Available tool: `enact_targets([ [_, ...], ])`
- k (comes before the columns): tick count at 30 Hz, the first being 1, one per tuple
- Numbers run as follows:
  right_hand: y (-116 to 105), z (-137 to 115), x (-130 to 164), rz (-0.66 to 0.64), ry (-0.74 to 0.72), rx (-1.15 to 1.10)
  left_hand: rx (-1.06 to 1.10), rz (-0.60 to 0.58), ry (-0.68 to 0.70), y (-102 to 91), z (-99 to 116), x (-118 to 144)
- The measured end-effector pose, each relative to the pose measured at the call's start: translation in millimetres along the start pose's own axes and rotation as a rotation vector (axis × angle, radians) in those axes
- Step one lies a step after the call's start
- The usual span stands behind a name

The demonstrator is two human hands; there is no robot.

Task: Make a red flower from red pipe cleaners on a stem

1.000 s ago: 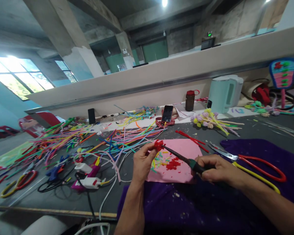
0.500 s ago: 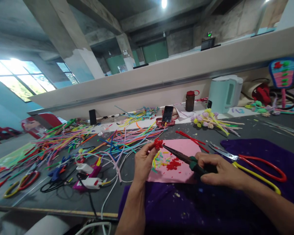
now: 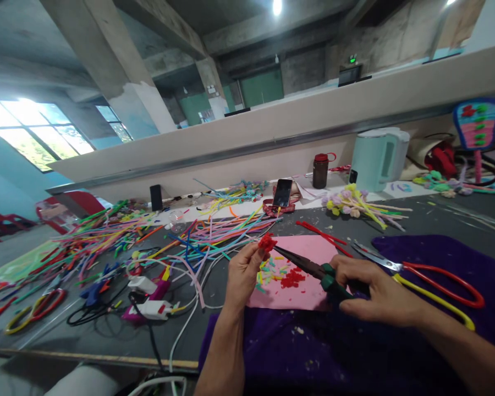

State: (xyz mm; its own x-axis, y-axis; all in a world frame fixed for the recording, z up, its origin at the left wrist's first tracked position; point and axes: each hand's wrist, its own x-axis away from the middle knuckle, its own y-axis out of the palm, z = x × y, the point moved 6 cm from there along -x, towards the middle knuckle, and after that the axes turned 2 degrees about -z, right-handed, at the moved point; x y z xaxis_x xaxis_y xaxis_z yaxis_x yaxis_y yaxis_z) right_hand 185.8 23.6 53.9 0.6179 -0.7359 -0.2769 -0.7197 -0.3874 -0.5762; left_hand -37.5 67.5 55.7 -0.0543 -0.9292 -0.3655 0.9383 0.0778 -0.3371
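Between the thumb and fingers of my left hand [image 3: 243,272] is a small red fuzzy flower [image 3: 267,242] of pipe cleaner. My right hand [image 3: 371,289] is wrapped round the green handles of long-nose pliers [image 3: 303,262]. The tips of the pliers meet the right side of the flower; whether they pinch it I cannot tell. Below both hands lies a pink sheet [image 3: 313,297] with a pile of red snippets [image 3: 292,278] and several yellow and green cut pieces [image 3: 268,272] on it.
Large scissors [image 3: 400,266] lie right on purple cloth [image 3: 272,352]. Red pipe cleaners [image 3: 324,234] rest behind the pink sheet. Loose pipe cleaners [image 3: 119,236], a power strip [image 3: 154,308] with cables, a glue gun [image 3: 97,291] and other scissors [image 3: 37,313] cover the left. A kettle [image 3: 373,159] stands behind.
The red flower is turned slightly in my left fingers. The pliers have shifted a little, and my right hand's grip on the handles looks slightly more open.
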Motion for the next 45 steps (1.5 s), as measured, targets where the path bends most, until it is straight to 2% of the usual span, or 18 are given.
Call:
enact_targets([
  [11, -2.3, -1.3, -1.0, 0.039, 0.007, 0.057, -0.049, -0.041, 0.026, 2.2, -1.3, -0.8],
  [29, -4.1, -0.5, -0.4, 0.033, 0.020, 0.087, 0.024, -0.056, -0.018, 3.2, -4.3, -1.5],
  [45, -1.9, -1.5, -1.1, 0.025, 0.005, 0.090, 0.008, -0.160, -0.046, 9.0, -8.4, -1.2],
])
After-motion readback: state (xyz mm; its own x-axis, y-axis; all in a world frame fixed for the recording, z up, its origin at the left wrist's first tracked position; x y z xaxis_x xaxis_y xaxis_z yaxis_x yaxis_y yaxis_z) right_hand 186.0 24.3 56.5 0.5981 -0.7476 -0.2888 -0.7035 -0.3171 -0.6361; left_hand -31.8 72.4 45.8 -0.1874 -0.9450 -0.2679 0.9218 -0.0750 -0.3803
